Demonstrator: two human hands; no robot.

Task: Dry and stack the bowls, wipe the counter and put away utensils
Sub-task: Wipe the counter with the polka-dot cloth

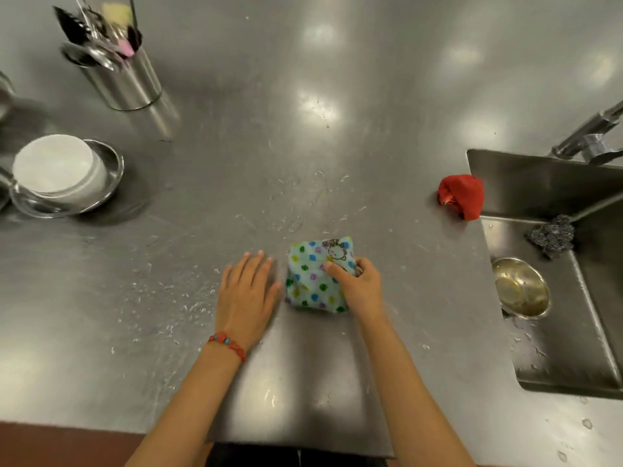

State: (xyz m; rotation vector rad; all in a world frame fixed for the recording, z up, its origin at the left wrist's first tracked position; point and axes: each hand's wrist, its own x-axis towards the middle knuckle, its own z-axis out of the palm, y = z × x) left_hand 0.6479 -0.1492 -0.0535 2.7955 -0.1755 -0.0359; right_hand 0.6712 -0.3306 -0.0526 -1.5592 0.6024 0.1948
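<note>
My right hand grips a folded light-blue cloth with coloured dots that lies on the wet steel counter. Just left of the cloth, my left hand rests flat on the counter with straight fingers. At the far left, white bowls are stacked upside down inside a steel bowl. A steel holder at the back left is filled with utensils. Water droplets are scattered around the cloth.
A sink is set into the counter at the right, with a steel bowl and a steel scourer in it. A red cloth sits at the sink's corner. The tap stands behind the sink.
</note>
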